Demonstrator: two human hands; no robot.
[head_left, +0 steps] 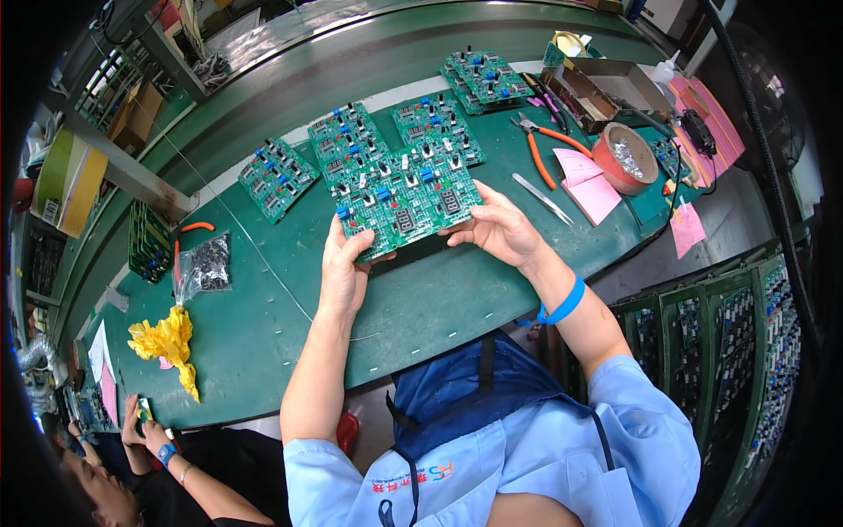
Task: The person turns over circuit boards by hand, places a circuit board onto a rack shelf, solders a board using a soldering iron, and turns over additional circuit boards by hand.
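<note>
Between my two hands I hold a green circuit board (406,195), raised over the bench and tilted. It carries digit displays, blue and black parts and small red ones. My left hand (348,255) grips its left end, thumb on top and fingers beneath. The right end is pinched by my right hand (500,225), which has a blue band on its wrist. Behind it lie more such boards: a single one (278,178) at the left, a board (344,140) in the middle, another (435,123) to its right, and a stack (481,79) at the far side.
On the right are orange-handled pliers (546,145), tweezers (542,198), pink paper (590,189), a round red container (625,158) and an open box (615,92). A bag of dark parts (209,263) and yellow plastic (167,341) lie left. A co-worker (176,474) works lower left. Board racks (716,334) stand right.
</note>
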